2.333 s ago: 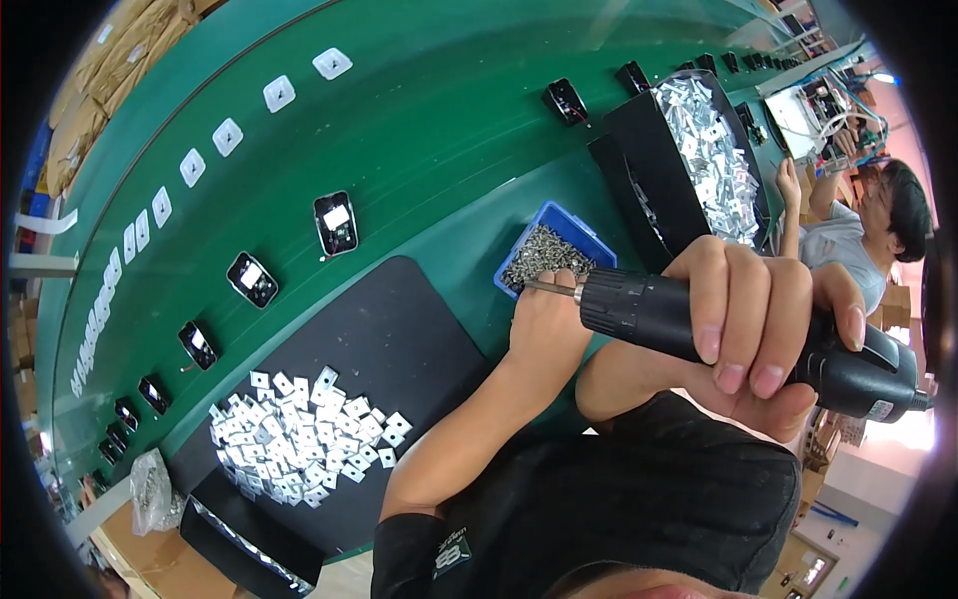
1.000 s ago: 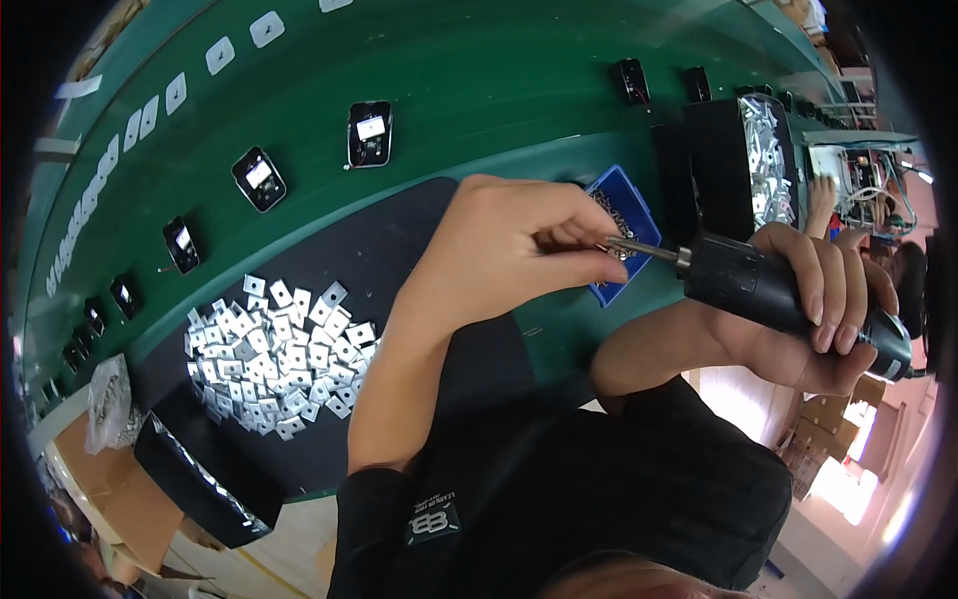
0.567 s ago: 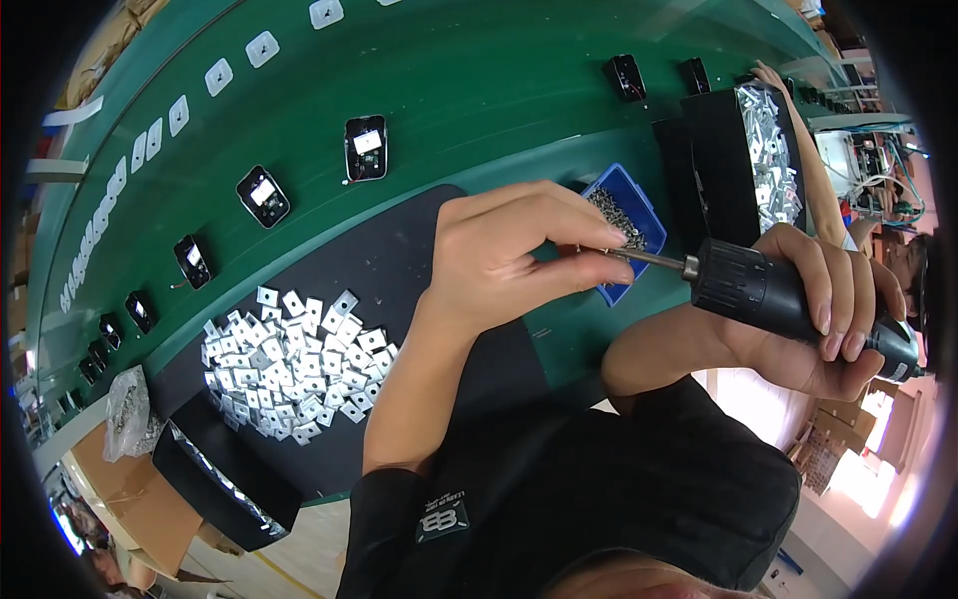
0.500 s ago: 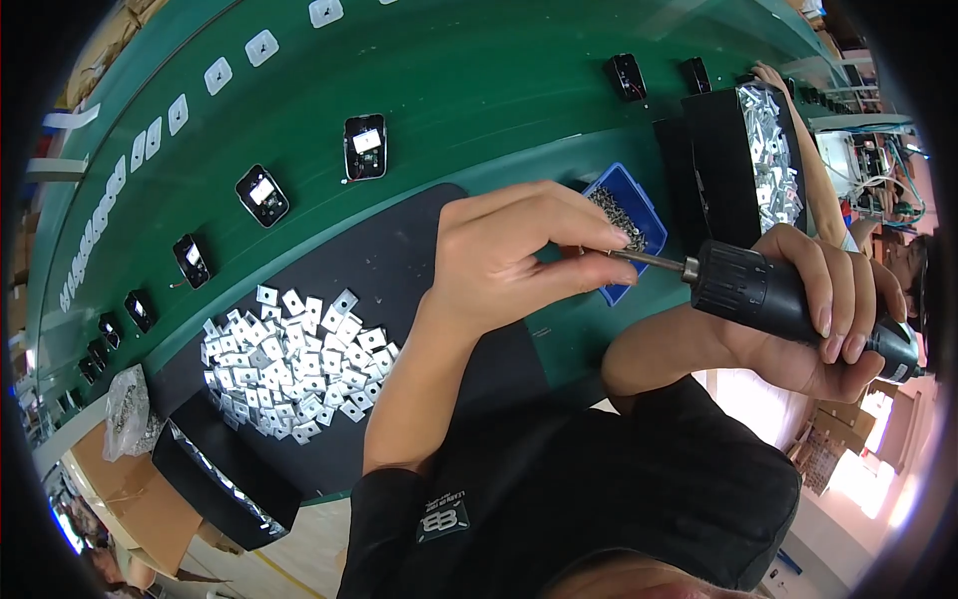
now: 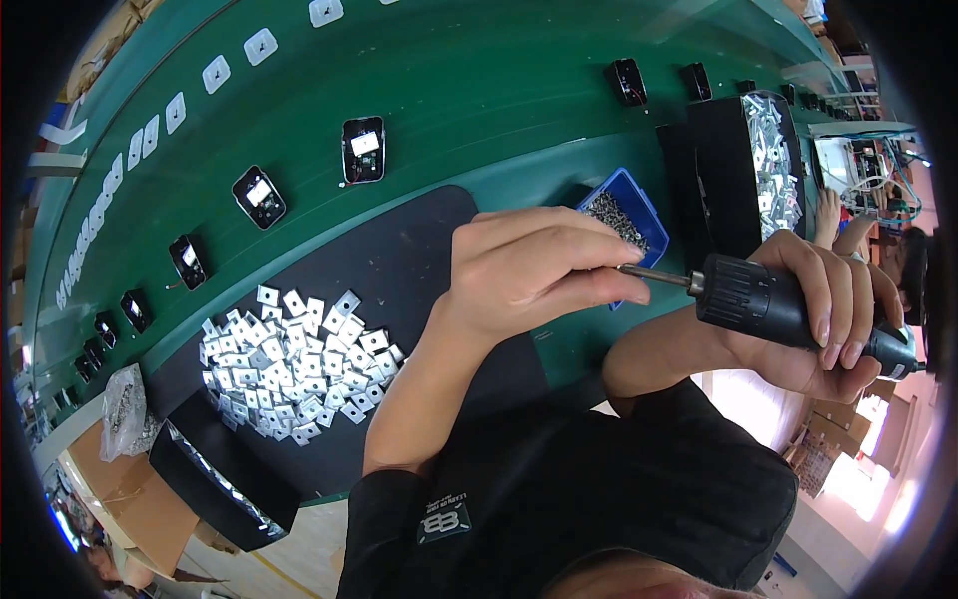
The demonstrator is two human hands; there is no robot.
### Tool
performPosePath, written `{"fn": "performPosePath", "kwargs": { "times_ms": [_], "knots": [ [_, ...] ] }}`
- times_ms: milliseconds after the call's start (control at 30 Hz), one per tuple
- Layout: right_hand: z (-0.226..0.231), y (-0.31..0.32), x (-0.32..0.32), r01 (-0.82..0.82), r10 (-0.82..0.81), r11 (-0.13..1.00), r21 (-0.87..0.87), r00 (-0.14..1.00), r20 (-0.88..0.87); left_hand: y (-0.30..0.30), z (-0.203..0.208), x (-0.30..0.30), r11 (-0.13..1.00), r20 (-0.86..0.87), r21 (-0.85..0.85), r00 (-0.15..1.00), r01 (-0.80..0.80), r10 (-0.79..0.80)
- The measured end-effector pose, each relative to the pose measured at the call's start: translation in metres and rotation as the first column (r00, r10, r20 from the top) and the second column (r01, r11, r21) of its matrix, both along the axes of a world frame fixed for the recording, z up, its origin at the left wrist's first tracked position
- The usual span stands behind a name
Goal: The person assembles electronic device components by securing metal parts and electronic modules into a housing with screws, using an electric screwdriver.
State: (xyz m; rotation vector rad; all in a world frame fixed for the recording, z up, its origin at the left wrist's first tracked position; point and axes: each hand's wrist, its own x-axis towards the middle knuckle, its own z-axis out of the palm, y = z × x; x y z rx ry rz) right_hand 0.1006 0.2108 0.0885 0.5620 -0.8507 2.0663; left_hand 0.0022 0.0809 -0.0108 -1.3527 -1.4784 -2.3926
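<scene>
Left hand (image 5: 529, 270) pinches thumb and forefinger about the tip of the slim steel bit (image 5: 664, 277); whether a screw is caught there, I cannot tell. Right hand (image 5: 833, 309) wraps the ribbed black electric screwdriver (image 5: 746, 299), at three o'clock from the left. The step seems to be bringing fingertips and bit together; the next move calls for a steady bit and light touch. At two o'clock, a smooth blue plastic tray (image 5: 649, 217) holds loose metallic screws (image 5: 611, 213). Toward eight, shiny squarish metal plates (image 5: 299, 369) with holes heap on a matte black mat (image 5: 399, 245); toward ten lies an open, rounded black casing (image 5: 363, 150).
</scene>
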Motion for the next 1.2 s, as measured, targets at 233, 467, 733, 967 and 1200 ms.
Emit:
{"fn": "performPosePath", "kwargs": {
  "times_ms": [233,467,733,967,1200],
  "knots": [
    [0.000,0.007,0.002,0.003,-0.003,1.000,0.001,0.999,0.053,-0.003,0.002,0.001,0.982,-0.183,-0.099,0.973,-0.159,0.139],
    [0.006,0.033,0.018,-0.067,0.080,0.993,-0.094,0.985,0.150,-0.004,-0.002,0.004,0.962,-0.360,-0.062,0.905,-0.267,0.228],
    [-0.002,0.056,0.025,-0.090,0.102,0.991,-0.101,0.986,0.131,-0.039,0.012,-0.048,0.966,-0.289,-0.143,0.943,-0.214,0.167],
    [0.005,0.037,0.030,-0.007,0.012,1.000,-0.029,0.989,0.145,-0.105,0.043,-0.026,0.354,-0.324,-0.816,0.868,-0.457,0.376],
    [0.007,0.045,0.029,0.080,-0.070,0.993,-0.091,0.991,0.114,-0.175,-0.016,0.009,-0.021,-0.390,-0.912,0.850,-0.410,0.354]
  ]
}}
